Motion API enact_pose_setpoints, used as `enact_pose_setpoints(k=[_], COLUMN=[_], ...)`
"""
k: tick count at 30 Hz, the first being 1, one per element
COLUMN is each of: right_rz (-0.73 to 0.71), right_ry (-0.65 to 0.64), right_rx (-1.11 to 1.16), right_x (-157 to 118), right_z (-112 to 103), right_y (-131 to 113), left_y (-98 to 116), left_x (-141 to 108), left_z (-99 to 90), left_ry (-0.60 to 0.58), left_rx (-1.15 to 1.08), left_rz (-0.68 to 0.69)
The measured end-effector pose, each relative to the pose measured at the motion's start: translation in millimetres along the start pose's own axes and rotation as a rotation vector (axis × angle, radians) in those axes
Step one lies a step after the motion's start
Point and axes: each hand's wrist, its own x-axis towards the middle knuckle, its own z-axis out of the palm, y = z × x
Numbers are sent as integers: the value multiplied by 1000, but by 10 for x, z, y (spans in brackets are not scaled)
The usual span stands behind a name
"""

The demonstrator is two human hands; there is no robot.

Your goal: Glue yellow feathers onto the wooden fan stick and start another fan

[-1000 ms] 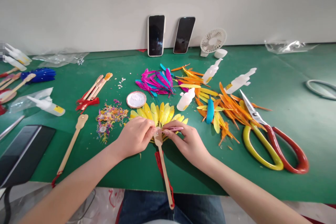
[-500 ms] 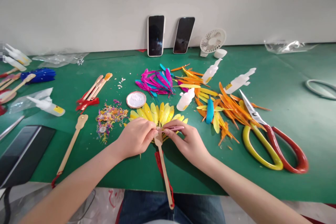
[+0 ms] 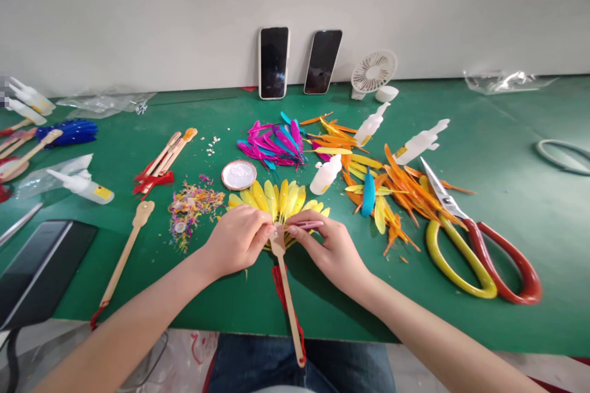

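A yellow feather fan [image 3: 270, 199] lies before me, its feathers spread away from me and its pale wooden handle [image 3: 289, 304] reaching over the table's front edge. A red tassel [image 3: 278, 285] runs beside the handle. My left hand [image 3: 242, 238] is closed at the left of the handle's head, thumb and forefinger pinched on the fan there; the curled fingers hide the exact grip. Pink tweezers [image 3: 313, 225] are held in my right hand [image 3: 329, 242], their tips pointing left toward the handle's head. Both hands cover parts of the lower feathers.
A white dish [image 3: 238, 175] and a glue bottle [image 3: 326, 175] stand behind the fan. Orange feathers [image 3: 405, 187] and large scissors [image 3: 461, 227] lie right; coloured scraps [image 3: 191, 209], a wooden stick [image 3: 124, 252] and a black device [image 3: 46, 270] lie left. Two phones [image 3: 273, 61] lean on the wall.
The tweezers' tips have drawn slightly right, away from my left fingertips. Both hands otherwise stay in place, and the fan has not moved.
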Motion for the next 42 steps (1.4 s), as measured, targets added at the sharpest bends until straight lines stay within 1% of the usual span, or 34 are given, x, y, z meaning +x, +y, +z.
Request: enact_pose_setpoints(k=[9,16,23,31,35,42], right_rz=[4,45,39,36,32,33], right_ry=[-6,70,4,0,-6,-17], right_rx=[-5,-39,16,6,1,-1], right_x=[4,-9,6,1,3,4], right_z=[-1,-8,-1,-7,-5,-6], right_y=[-22,-24,-18,-8,-7,-15], left_y=[18,16,10,8,9,11], left_x=[15,14,6,-3,5,6], left_z=[-7,-8,-6,-2,-3,-6], left_ry=[-27,-26,-19,-15,0,-11], left_rx=[-13,-15,-16,-46,-56,-55], left_rz=[18,18,6,-79,-90,-105])
